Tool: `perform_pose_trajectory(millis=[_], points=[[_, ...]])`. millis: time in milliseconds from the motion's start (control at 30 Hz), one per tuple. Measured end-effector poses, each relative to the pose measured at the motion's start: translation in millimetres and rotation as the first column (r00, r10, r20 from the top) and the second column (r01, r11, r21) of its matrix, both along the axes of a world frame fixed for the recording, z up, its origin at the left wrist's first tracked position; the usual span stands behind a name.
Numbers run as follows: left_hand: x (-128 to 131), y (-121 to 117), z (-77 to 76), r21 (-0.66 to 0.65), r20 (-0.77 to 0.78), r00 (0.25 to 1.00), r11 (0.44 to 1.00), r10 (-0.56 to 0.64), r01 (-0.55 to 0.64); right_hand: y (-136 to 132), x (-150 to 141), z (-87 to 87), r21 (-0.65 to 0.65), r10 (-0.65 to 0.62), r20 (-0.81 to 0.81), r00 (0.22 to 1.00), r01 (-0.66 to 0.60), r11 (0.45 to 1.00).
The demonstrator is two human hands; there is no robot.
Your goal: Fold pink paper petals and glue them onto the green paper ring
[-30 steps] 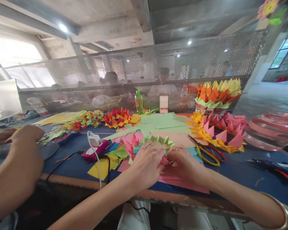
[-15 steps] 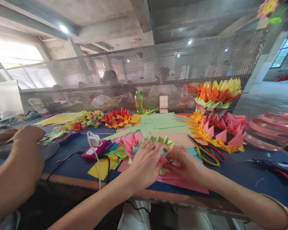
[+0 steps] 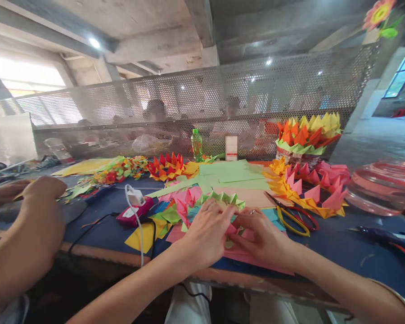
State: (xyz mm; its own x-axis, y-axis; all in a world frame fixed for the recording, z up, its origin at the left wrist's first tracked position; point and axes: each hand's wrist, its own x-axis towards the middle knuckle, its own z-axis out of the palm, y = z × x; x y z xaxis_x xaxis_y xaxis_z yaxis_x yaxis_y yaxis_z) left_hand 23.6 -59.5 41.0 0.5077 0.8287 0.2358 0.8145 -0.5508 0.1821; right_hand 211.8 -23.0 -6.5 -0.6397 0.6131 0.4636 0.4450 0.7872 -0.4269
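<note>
Close together at the table's front, my left hand (image 3: 209, 231) and my right hand (image 3: 261, 231) are closed on a ring of folded paper. Pointed green paper pieces (image 3: 222, 197) show behind my fingers, and pink folded points (image 3: 186, 204) stand at its left. Between my fingertips is a bit of pink paper; my fingers hide most of it. Flat pink sheets (image 3: 246, 255) lie under my hands. Yellow-handled scissors (image 3: 292, 220), with a red-handled pair beside them, rest right of my right hand.
A magenta power adapter (image 3: 135, 213) with cables lies left. A co-worker's arm (image 3: 37, 220) reaches in at far left. Green sheets (image 3: 232, 171), a green bottle (image 3: 197, 146) and a paper lotus (image 3: 307, 135) stand behind. A clear pink container (image 3: 381, 186) and a dark-handled tool (image 3: 384, 238) are right.
The whole view has shifted slightly. My fingers have moved a little on the folded paper, with both hands staying in place around it.
</note>
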Motion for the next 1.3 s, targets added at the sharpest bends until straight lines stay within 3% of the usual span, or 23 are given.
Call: perform_pose_trajectory(millis=[300,567,867,1133,1300], points=[[3.1,-0.2,-1.9,0.01,0.003,1.0,1.0,0.002,-0.002,1.1,-5.3,-6.4,0.099,0.024,-0.002,1.0,-0.024,0.995],[-4.5,1.9,2.3,0.007,-0.038,0.999,0.999,-0.039,0.04,-5.1,3.8,6.8,0.066,0.04,0.069,0.997,-0.044,0.997],[-6.9,-0.1,12.3,-0.014,-0.046,0.997,0.998,-0.066,0.065,1.9,-5.1,-9.0,0.067,-0.058,0.105,0.993,0.051,0.996],[-26.0,-14.2,40.2,0.049,0.165,0.986,0.999,-0.002,-0.007,-1.7,-3.4,-0.4,0.026,-0.01,0.073,0.997,0.008,1.0],[-35.0,-42.7,41.8,0.13,0.406,0.913,0.986,0.045,-0.106,-2.4,-10.4,2.3,0.004,0.022,0.036,0.999,-0.023,1.0]])
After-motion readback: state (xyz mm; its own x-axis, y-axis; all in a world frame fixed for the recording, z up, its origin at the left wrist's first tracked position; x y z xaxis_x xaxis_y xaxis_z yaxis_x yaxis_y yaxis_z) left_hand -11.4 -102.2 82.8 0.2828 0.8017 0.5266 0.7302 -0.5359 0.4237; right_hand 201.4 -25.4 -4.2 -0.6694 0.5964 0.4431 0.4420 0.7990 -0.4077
